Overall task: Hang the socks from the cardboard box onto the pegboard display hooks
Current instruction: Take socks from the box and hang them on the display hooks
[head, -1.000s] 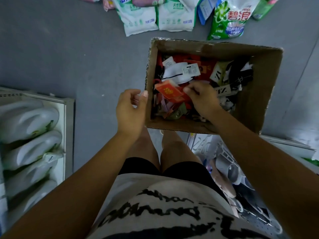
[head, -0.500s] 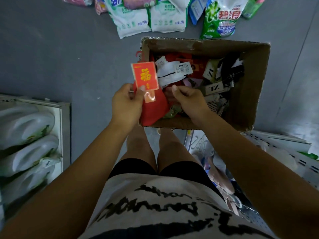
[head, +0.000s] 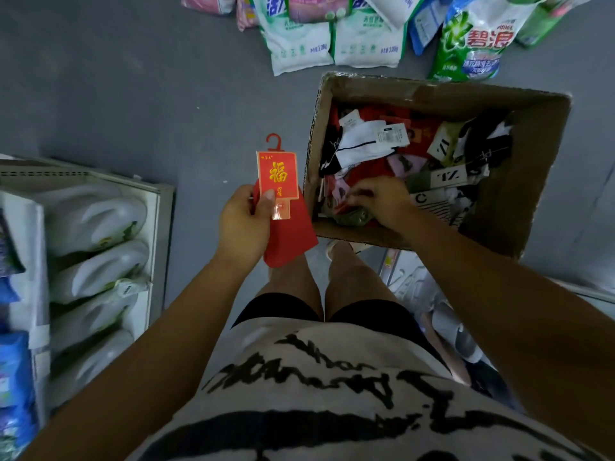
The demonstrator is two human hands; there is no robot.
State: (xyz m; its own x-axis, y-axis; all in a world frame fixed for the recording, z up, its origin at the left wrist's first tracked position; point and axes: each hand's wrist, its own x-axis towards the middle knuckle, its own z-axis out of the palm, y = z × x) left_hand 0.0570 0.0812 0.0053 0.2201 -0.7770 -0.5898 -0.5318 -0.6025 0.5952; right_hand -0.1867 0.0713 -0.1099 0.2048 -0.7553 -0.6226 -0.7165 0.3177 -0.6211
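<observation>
Your left hand (head: 244, 224) pinching red sock pair (head: 289, 227), hook pointing 12 o'clock. Your right hand (head: 382, 202) curling into socks inside cardboard box (head: 519, 201), 3 o'clock of pair; grasp unclear.

Grey floor (head: 100, 94): cardboard box (head: 519, 207) standing, detergent bags (head: 366, 41) beyond.

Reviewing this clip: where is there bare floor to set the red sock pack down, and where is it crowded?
The grey floor is bare left of the cardboard box, between the white shelf and the detergent bags. The box is heaped with socks, the right hand among them. The left hand holds the red sock pack outside the box.
</observation>
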